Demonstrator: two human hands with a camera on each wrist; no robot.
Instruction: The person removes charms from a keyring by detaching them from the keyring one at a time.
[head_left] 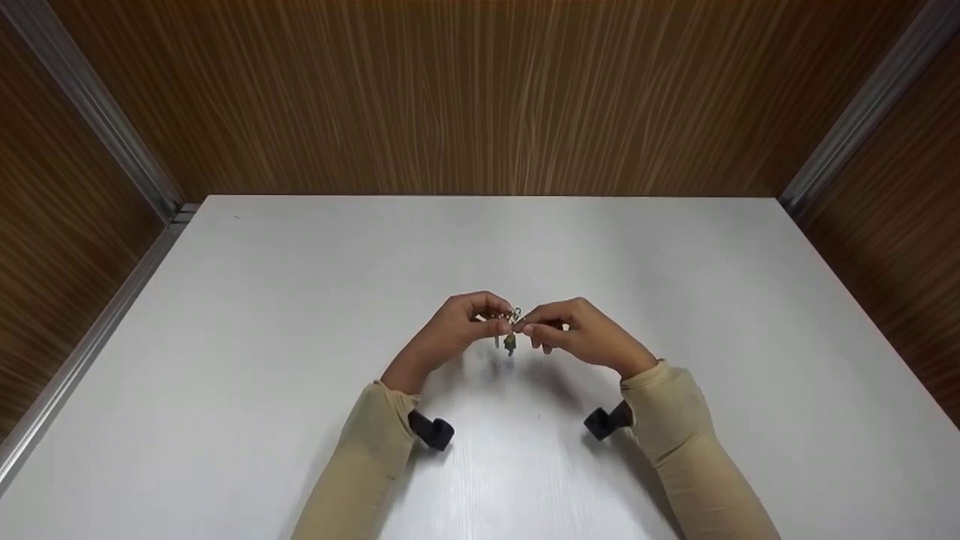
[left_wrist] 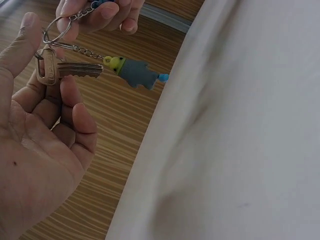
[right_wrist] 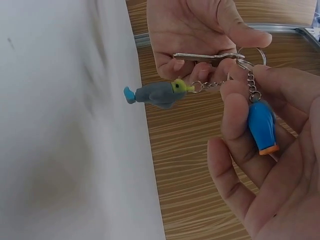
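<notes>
Near edge of head view: two beige sleeves [head_left: 667, 427] come in from the bottom, soft knit, each with a black wrist strap. White table [head_left: 247, 360], smooth matte top with faint grain, fills the lower two thirds of the frame. Hands meet at centre frame, raised off the table top, a faint shadow below them.

Left hand [head_left: 450, 334]: thumb and forefinger pinch the flat silver key [left_wrist: 70, 70] by its head; other fingers loosely curled, palm partly open in the left wrist view. Right hand [head_left: 581, 334]: thumb and fingertips pinch the split metal ring [left_wrist: 55, 31] and its fine chain; remaining fingers curled under.

Key ring bunch sits between the two hands, centre of head view. Hanging from the ring on short link chains: a grey rubbery figure [right_wrist: 160, 93] with a yellow-green head and blue tip, dangling free, and a blue cone-shaped charm [right_wrist: 262, 128] with an orange base, lying against the right hand's fingers.

Far side: brown wood-grain panel walls [head_left: 480, 97] with streaky vertical lines across the top of frame, metal strips [head_left: 97, 112] in upper left and upper right corners.
</notes>
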